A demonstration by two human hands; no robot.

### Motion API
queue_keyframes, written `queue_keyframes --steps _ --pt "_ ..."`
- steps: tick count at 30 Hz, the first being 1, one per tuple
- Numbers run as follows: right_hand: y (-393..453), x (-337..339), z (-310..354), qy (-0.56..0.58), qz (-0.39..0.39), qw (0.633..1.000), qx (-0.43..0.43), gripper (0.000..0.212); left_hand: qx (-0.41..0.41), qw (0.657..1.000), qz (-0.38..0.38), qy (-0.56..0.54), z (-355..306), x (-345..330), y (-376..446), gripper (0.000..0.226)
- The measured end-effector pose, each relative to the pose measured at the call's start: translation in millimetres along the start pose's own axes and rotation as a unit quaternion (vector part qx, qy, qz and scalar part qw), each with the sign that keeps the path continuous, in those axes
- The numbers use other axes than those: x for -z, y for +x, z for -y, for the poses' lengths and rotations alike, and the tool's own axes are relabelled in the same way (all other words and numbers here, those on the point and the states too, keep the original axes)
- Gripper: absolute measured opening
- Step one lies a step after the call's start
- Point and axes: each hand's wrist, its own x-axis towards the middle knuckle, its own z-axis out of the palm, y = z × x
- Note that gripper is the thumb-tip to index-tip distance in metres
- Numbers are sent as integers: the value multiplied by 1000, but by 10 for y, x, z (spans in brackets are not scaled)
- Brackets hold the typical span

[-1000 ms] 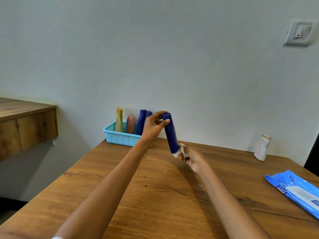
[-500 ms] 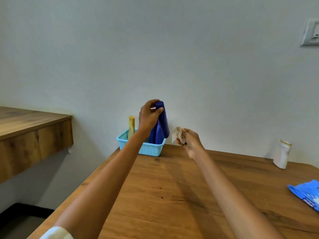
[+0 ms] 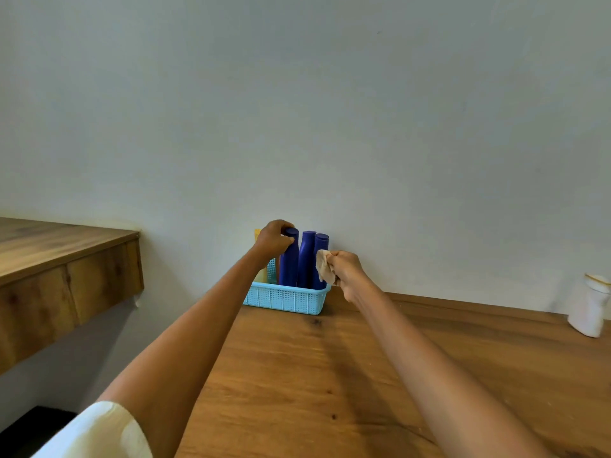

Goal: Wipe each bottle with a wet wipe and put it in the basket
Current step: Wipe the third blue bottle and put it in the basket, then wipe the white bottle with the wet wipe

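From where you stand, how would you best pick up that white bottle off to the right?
Judging by its pose, take the white bottle round its body, below the narrower gold-rimmed top, coming from the front or left, since the wall stands just behind it. It stands upright and alone on the table, so a side grip looks unobstructed.

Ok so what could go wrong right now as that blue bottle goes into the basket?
1. The left hand grips the blue bottle only near its cap; set down crooked, it may knock the two other blue bottles crowded beside it.
2. The basket sits at the table corner, so a push might slide it off.
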Motion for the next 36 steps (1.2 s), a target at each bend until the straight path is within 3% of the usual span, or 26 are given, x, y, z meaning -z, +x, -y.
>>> queue_keyframes --steps 11,15,18,20,22,25,27,29,36 --pt "107 -63 -114 46 0 999 -22 14 24 999 6 -40 227 -17 32 40" --pt "38 -14 -92 94 2 995 -30 14 10 1000 -5 -4 149 16 -22 55" --pt "-66 59 -42 152 -2 988 -32 17 -48 995 -76 48 52 3 -124 51" --pt "-154 128 -4 177 -9 984 -27 17 -106 980 -162 36 -38 -79 -286 36" --pt "-249 215 1 193 -23 981 -21 15 -128 973 -191 -3 -139 -262 -497 25" --pt "-349 361 -35 191 -63 980 -4 17 -65 989 -81 -102 -253 -601 -709 27" --pt "-384 487 -74 184 -82 979 -3 17 -16 987 12 -162 -312 -770 -768 33" --pt "-432 659 -105 199 -89 976 -16 15 -8 981 60 -184 -375 -923 -804 27" --pt "-538 1452 -159 240 -36 970 -1 13 20 979 45 -198 -846 -1533 -892 5"
